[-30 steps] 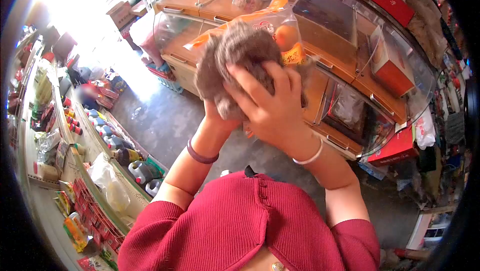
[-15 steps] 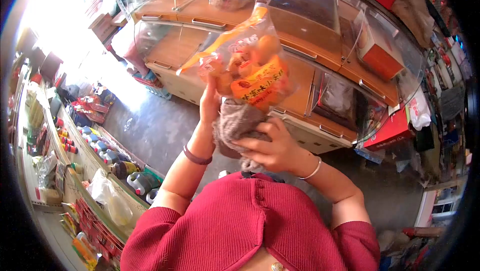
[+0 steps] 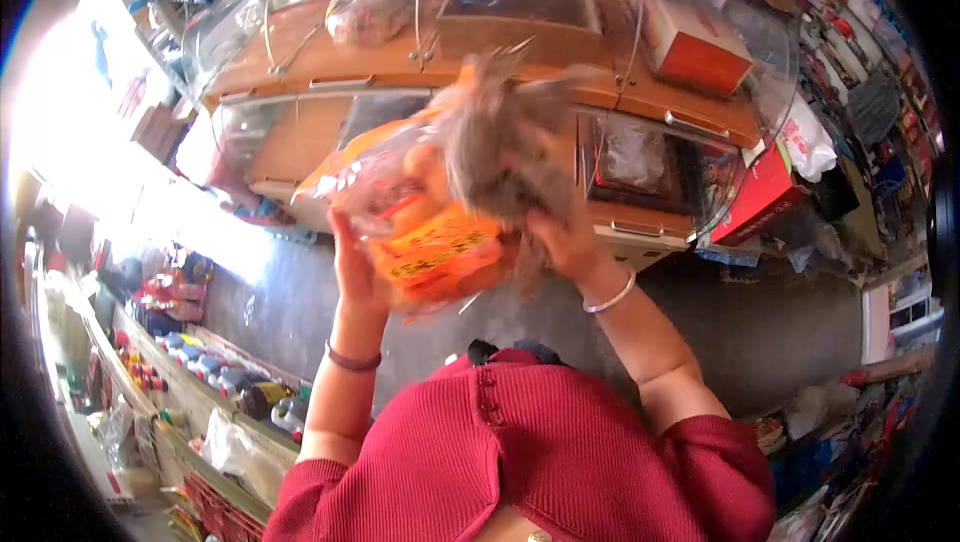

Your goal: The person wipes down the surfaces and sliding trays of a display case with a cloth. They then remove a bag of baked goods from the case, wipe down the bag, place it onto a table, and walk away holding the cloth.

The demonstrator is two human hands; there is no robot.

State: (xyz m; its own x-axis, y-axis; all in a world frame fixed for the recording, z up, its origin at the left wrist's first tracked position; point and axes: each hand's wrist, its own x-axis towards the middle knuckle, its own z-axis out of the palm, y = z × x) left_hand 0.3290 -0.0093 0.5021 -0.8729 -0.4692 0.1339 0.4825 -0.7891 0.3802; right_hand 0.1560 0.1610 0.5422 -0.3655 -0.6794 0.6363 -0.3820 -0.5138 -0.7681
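Note:
An orange and clear plastic food bag (image 3: 440,247), full of round yellow-orange pieces, hangs in front of my chest. My left hand (image 3: 356,267) is closed on its left side, with the fingers partly hidden behind it. In my right hand (image 3: 566,240) is a grey-brown cloth (image 3: 495,157), pressed over the bag's upper right side and blurred by motion. The cloth hides some of my right fingers and part of the bag.
Ahead stands a glass-fronted display counter (image 3: 350,87) with wooden drawers. A red and white box (image 3: 695,37) sits inside it. Shelves with several bottles (image 3: 220,372) run along the left, and crowded goods (image 3: 870,82) line the right.
The cloth has gone from below the bag up to its upper right side with my right hand. The bag has shifted left and down with my left hand, and the view has turned slightly.

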